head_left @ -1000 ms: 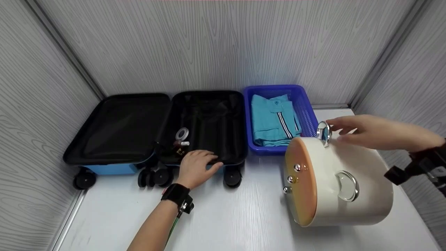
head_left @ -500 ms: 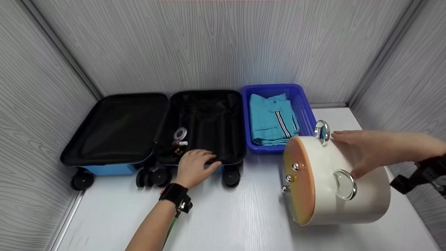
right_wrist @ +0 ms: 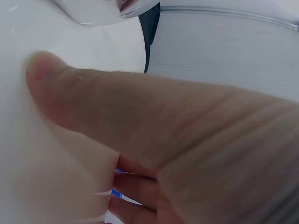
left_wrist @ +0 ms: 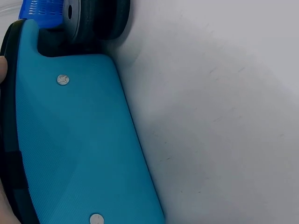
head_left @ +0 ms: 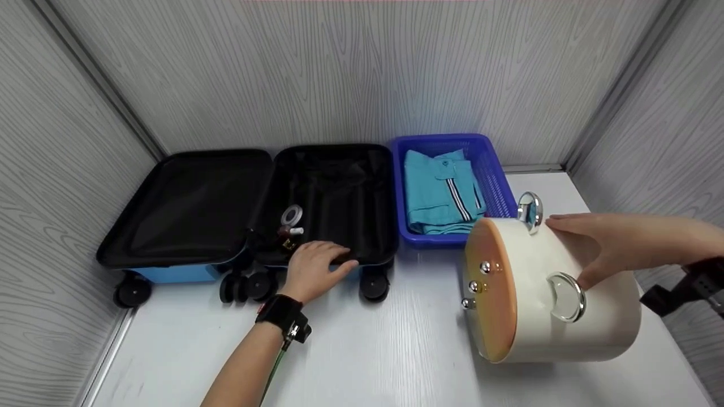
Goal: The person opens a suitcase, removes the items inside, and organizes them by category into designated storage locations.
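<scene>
- Presently, the cream storage case [head_left: 534,302] sits on the white surface [head_left: 367,362] at the person's right, its orange-tinted front, with three round chrome knobs [head_left: 474,286], facing left.
- The right hand [head_left: 616,243] lies across the shell, fingers spread wide between the far handle [head_left: 537,210] and the near handle [head_left: 581,299]; the right wrist view shows the thumb touching smooth cream. How firmly the other fingers bear, I cannot tell.
- The left hand [head_left: 314,271] rests on the near rim of the suitcase [head_left: 367,226], fingers loose and holding nothing visible.
- Inside that half lie a white ring [head_left: 298,211] and a small dark bottle [head_left: 288,243]; beside it, the blue basket [head_left: 438,241] holds a folded turquoise garment [head_left: 435,195].
- The step in hand looks like getting a steady hold on the case; moving it would call for opposed thumb and fingers, or a handle grip, since the shell seems slippery.
</scene>
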A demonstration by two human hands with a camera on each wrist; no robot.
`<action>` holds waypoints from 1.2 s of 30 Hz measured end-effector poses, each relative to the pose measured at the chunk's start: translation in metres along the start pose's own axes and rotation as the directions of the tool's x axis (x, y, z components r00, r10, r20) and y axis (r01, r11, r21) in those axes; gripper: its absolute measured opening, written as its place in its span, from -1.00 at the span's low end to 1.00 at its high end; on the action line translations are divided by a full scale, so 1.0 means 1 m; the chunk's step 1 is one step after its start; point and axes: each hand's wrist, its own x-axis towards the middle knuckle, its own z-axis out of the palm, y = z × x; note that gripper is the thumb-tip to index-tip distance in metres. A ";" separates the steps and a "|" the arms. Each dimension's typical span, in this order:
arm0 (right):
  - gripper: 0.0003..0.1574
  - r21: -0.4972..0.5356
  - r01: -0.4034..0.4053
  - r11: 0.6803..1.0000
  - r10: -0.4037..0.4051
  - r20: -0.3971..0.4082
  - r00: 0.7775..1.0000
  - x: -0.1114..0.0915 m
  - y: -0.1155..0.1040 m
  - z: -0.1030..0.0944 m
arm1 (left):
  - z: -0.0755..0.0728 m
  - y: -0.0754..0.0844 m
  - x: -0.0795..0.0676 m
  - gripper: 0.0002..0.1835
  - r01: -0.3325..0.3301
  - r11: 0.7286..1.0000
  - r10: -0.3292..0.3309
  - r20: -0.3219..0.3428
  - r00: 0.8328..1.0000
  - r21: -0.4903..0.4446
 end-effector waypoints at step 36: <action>0.85 -0.157 0.075 0.985 -0.087 -0.070 0.994 -0.004 -0.018 0.029 | -0.012 0.218 0.039 -0.72 -0.307 0.873 0.266 -0.158 0.951 -0.379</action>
